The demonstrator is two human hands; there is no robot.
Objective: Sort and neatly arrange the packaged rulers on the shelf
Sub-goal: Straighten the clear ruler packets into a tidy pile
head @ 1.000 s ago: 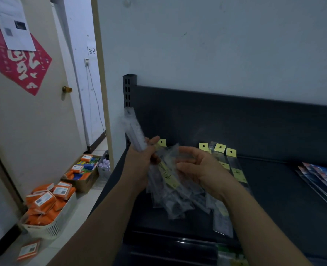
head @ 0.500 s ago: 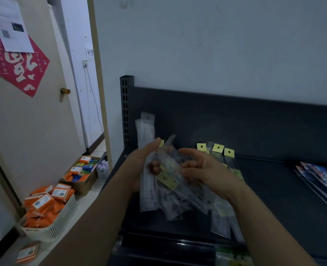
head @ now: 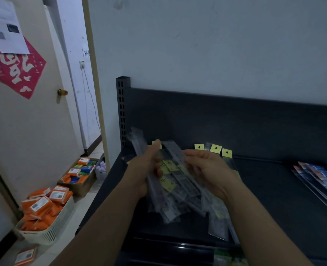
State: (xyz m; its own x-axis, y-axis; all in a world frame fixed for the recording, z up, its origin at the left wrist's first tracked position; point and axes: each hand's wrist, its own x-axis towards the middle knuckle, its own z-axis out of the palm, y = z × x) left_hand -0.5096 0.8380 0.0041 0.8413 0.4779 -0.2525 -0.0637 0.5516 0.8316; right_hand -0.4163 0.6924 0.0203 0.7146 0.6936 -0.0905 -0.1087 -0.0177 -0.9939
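A fanned bundle of long, flat, clear-plastic ruler packs [head: 170, 181] is gripped by the left hand [head: 145, 173] and pinched by the right hand [head: 208, 171] above the dark metal shelf [head: 270, 189].

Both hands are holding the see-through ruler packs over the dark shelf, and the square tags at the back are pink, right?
Not quite. The head view shows the tags are yellow, not pink. The left hand and right hand do hold the ruler packs over the shelf.
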